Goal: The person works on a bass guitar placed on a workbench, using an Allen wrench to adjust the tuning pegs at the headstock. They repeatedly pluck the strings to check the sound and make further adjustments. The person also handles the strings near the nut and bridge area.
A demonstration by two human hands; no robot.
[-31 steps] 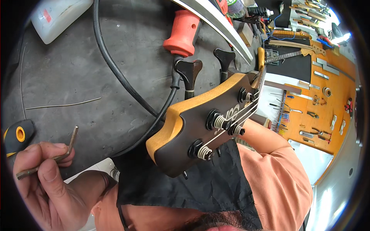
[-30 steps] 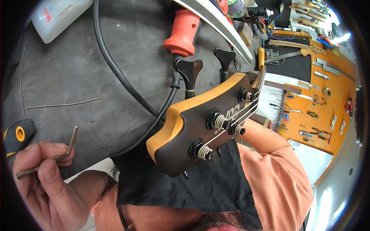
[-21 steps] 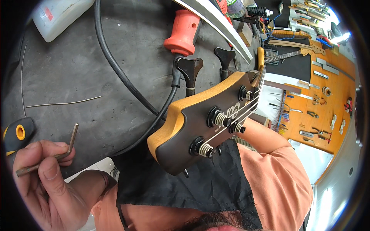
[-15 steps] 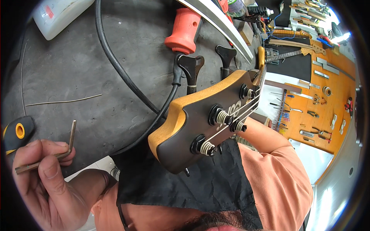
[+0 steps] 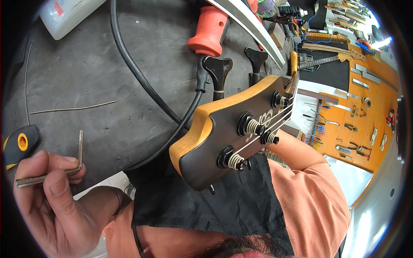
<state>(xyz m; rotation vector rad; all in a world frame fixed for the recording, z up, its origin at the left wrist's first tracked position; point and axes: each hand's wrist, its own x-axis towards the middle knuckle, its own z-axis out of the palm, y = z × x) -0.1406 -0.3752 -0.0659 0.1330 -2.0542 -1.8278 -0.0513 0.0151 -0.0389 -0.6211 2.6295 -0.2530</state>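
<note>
Down at the left, my left hand [image 5: 58, 202] is closed around a metal hex key [image 5: 80, 148]. The key's short arm points up from between thumb and fingers, and its long arm lies across them. A dark bass guitar headstock [image 5: 202, 167] with a light wooden edge fills the middle, over my black apron [image 5: 193, 210]. Strings wind on its tuning posts [image 5: 254, 127], and black tuning keys [image 5: 217, 71] stick out on the far side. My right forearm [image 5: 297, 150] reaches in behind the headstock, which hides the right hand.
On the dark bench [image 5: 86, 81] lie a black cable [image 5: 137, 73], a red tool body [image 5: 208, 32], a thin bent wire [image 5: 73, 108] and a black-yellow handle [image 5: 21, 144]. A white container [image 5: 69, 15] stands far left. Hand tools hang on an orange board [image 5: 344, 118] at right.
The whole view has shifted slightly, so bench and headstock appear a little further right and higher. My left hand keeps its hold on the hex key, whose short arm now stands more upright.
</note>
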